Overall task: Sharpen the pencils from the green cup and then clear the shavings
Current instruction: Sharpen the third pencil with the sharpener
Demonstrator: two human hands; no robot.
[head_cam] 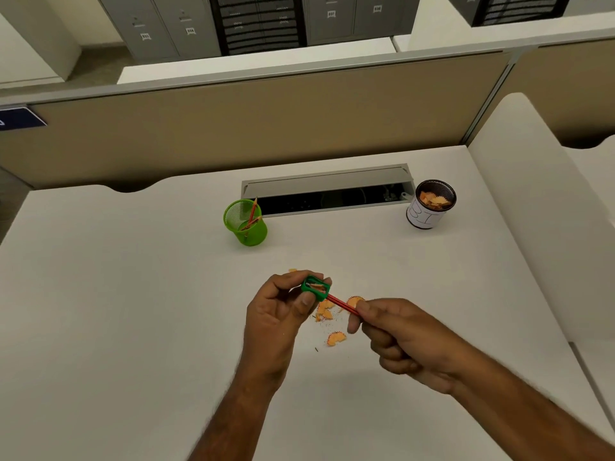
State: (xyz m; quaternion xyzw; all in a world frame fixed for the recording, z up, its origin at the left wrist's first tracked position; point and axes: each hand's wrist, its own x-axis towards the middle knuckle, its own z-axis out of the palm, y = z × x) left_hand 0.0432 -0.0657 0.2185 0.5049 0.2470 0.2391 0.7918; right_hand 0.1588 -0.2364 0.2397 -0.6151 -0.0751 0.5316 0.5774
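Note:
My left hand pinches a small green sharpener above the white desk. A red pencil is pushed into the sharpener, and my right hand grips its other end, which the fingers hide. Orange shavings lie scattered on the desk under and between the hands. The green mesh cup stands further back, left of centre, with two red pencils leaning inside it.
A dark mesh cup wrapped in handwritten white paper holds shavings at the back right. An open cable tray runs along the desk's rear between the cups. A beige partition rises behind the desk.

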